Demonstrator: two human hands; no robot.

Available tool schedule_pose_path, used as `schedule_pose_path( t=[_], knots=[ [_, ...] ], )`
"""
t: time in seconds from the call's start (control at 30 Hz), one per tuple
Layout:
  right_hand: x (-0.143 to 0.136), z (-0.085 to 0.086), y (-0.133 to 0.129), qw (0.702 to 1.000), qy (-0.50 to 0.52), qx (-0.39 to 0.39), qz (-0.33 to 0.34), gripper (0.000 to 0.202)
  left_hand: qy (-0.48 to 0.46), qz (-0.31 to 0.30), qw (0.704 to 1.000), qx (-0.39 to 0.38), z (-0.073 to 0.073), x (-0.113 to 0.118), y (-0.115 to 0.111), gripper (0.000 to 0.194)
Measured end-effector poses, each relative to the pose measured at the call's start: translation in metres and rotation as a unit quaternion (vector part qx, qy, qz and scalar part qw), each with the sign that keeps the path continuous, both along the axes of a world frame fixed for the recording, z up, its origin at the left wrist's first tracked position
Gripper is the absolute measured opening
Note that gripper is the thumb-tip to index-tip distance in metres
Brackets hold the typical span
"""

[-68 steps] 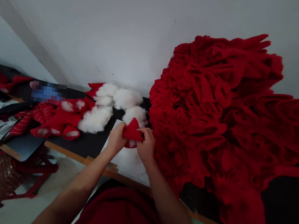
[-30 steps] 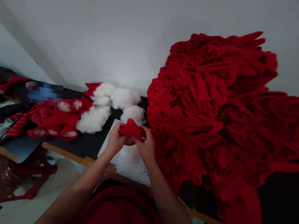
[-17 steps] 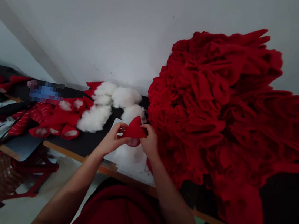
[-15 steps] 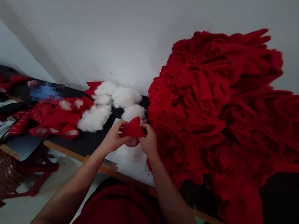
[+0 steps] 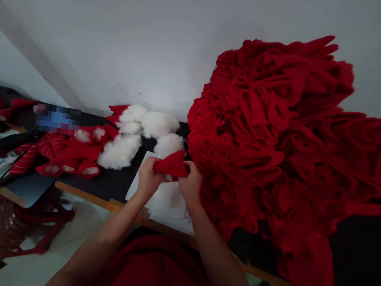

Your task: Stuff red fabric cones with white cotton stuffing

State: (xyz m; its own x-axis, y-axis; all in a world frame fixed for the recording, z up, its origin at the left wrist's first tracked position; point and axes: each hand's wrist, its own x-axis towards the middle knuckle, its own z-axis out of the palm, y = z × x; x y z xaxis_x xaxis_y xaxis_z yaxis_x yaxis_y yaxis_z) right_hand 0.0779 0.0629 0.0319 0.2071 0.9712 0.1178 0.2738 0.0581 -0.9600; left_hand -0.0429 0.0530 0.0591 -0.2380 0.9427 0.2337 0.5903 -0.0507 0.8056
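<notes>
Two hands: my left hand (image 5: 149, 176) and right hand (image 5: 191, 182) pinch the red cloth piece (image 5: 172, 164) at 9 and 3 o'clock, likely to steady it
White sheet (image 5: 167, 212): beneath it
White fluff (image 5: 120, 151): its 11 o'clock, perhaps for easy reach
Red pile (image 5: 266, 140): its 2 o'clock, far end cut off
Underside: hidden from me

1. A dark red top (image 5: 159, 277) is worn, lightly creased, its front edge rounded.
2. The left hand (image 5: 149, 176) and right hand (image 5: 191, 182) are seen bare, as are both forearms (image 5: 213, 242).
3. Black cloth may be worn below, though blurred by shadow.
</notes>
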Motion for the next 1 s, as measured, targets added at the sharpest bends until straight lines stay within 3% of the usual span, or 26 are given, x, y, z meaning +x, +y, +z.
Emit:
schedule_pose_path(
  t=[0.1,0.23,0.33,0.4,0.47,0.6,0.7,0.83,0.87,1.0],
  knots=[
    [0.003,-0.001,0.006,1.0,0.02,-0.006,0.015,0.024,-0.01,-0.007,1.0,-0.021,-0.005,-0.001,0.004,0.018],
    [0.005,0.001,0.003,0.992,0.109,0.005,0.07,0.03,-0.185,-0.091,0.976,-0.065,0.003,-0.01,-0.003,0.039],
    [0.01,0.005,-0.006,0.964,0.193,-0.024,0.181,0.044,-0.297,-0.18,0.929,-0.13,0.014,-0.024,-0.013,0.047],
    [0.011,0.006,-0.012,0.944,0.218,-0.039,0.245,0.058,-0.315,-0.2,0.916,-0.148,0.016,-0.03,-0.016,0.048],
    [0.006,0.005,-0.015,0.952,0.196,-0.025,0.234,0.059,-0.29,-0.163,0.934,-0.129,0.013,-0.029,-0.016,0.043],
    [-0.011,0.001,-0.013,0.993,0.09,0.002,0.075,0.031,-0.16,-0.042,0.984,-0.064,-0.002,-0.014,-0.012,0.023],
    [-0.016,-0.005,-0.007,0.996,0.084,-0.006,0.022,0.026,-0.131,-0.022,0.989,-0.068,-0.003,-0.009,-0.013,0.017],
    [-0.009,-0.013,-0.003,0.992,0.123,-0.01,0.037,0.034,-0.246,-0.156,0.946,-0.14,0.006,-0.02,-0.016,0.041],
    [-0.006,-0.014,-0.003,0.99,0.128,-0.008,0.049,0.037,-0.262,-0.165,0.94,-0.145,0.007,-0.023,-0.016,0.044],
    [-0.002,-0.007,-0.007,0.973,0.181,-0.017,0.144,0.044,-0.191,-0.074,0.976,-0.074,-0.002,-0.022,-0.013,0.023]
  ],
)
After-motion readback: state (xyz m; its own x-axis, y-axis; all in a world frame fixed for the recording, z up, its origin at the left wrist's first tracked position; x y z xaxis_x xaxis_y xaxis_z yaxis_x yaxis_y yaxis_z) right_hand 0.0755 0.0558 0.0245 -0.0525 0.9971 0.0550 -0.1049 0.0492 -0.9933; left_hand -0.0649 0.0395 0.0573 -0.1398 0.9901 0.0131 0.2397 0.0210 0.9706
